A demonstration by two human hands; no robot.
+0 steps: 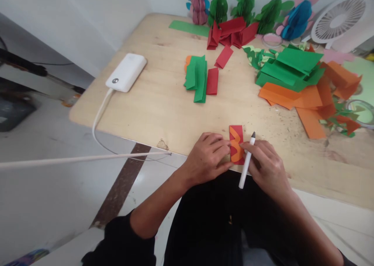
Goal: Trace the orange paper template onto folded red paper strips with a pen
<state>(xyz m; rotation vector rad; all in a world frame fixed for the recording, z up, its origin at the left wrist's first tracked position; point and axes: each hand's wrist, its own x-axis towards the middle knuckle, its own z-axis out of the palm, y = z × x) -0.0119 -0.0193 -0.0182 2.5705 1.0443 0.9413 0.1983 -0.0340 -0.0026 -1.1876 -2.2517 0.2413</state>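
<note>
A folded red paper (239, 128) lies at the table's near edge, with a scalloped orange paper cutout (236, 156) flat on top of it. My left hand (208, 155) steadies the left side of both papers, its thumb at the bottom corner and its bent fingers along the edge. At the right side, my right hand (268, 165) is closed around a white pen (246, 168) whose dark tip points away from me. Fingers of that hand also touch the orange cutout's right edge.
Green folded papers (200, 81) and a red strip (212, 81) lie mid-table. To the right are a green paper stack (292, 69) and orange papers (311, 102). A white power bank (126, 72) with a cable sits left. Paper figures (217, 9) and a fan (339, 18) line the back.
</note>
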